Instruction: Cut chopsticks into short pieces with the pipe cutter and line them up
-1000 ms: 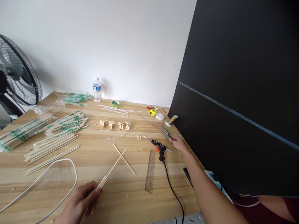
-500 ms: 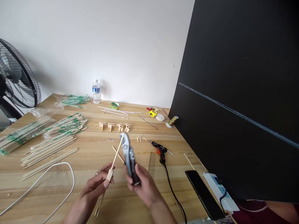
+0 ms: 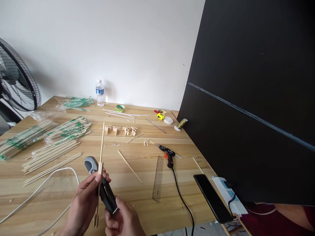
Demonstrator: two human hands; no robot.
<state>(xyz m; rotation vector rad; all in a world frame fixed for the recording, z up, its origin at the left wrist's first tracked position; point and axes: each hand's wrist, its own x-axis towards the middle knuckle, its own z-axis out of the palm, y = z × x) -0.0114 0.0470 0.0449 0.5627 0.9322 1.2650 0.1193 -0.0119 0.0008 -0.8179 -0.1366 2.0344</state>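
Observation:
My left hand (image 3: 85, 196) is closed around a small bundle of wooden sticks (image 3: 102, 144). One long stick rises from it, with short pieces lying along its middle and at its lower end. My right hand (image 3: 124, 218) grips the black handles of pruning shears (image 3: 108, 198) near their ends. The grey head of the shears is behind my left hand and the sticks, which partly hide the tool. A loose stick (image 3: 130, 166) lies on the table to the right of the shears.
Small stick assemblies (image 3: 116, 130) stand in a row farther back. Bundles of sticks (image 3: 52, 157) and a white cable (image 3: 52, 173) lie left. A glue gun (image 3: 169, 155), a ruler (image 3: 157, 178), a phone (image 3: 213, 197) and a power strip (image 3: 230, 195) are right. Another person's arm (image 3: 292, 216) shows beyond.
Both hands have moved left and lower. The shears' head has swung left, from beside the stick's top to behind my left hand. The long stick now stands more upright.

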